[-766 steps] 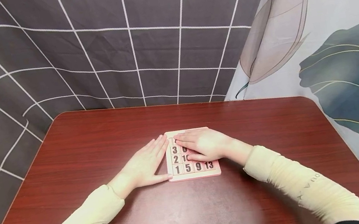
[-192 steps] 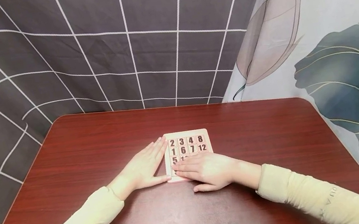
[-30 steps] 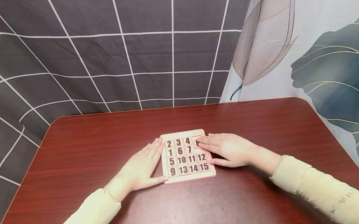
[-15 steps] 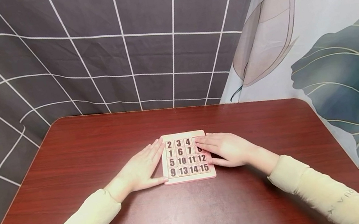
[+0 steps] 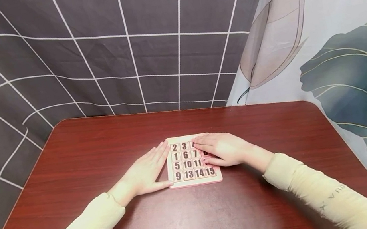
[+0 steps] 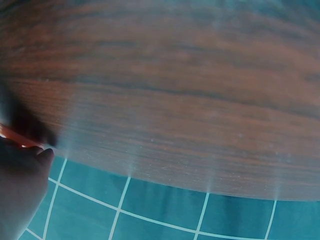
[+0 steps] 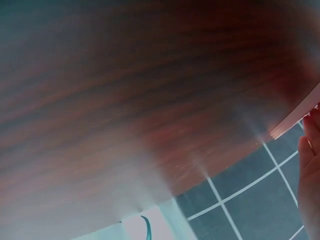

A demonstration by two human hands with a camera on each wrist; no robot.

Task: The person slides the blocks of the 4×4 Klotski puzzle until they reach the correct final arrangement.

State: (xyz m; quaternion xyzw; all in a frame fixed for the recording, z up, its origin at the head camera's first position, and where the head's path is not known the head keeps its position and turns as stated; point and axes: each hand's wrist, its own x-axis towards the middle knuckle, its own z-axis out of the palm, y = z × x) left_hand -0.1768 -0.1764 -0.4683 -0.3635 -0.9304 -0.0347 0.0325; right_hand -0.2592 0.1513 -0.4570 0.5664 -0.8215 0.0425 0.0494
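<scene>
A number sliding puzzle [image 5: 196, 182] with a pale frame lies flat on the table. Its bottom row reads 9, 13, 14, 15, and the row above starts 5, 10, 11. My left hand [image 5: 143, 171] rests against its left edge, fingers straight, thumb at the near left corner. From the right, my right hand [image 5: 223, 149] lays straight fingertips over the top row, partly covering the 4 tile. The top right slot and the 12 tile's place are hidden under that hand; the 8 tile shows only in part. Both wrist views catch the hands only at the image border.
The reddish-brown wooden table [image 5: 107, 139] has rounded far corners. Behind it hangs a dark grey cloth [image 5: 154, 50] with a white grid. A white curtain [image 5: 335, 0] with leaf prints hangs at the right.
Tiles are rearranged since the oldest frame. One second ago the 8 tile sat between the top and second rows; it slid down into the second row. My right hand then moved left towards the 4.
</scene>
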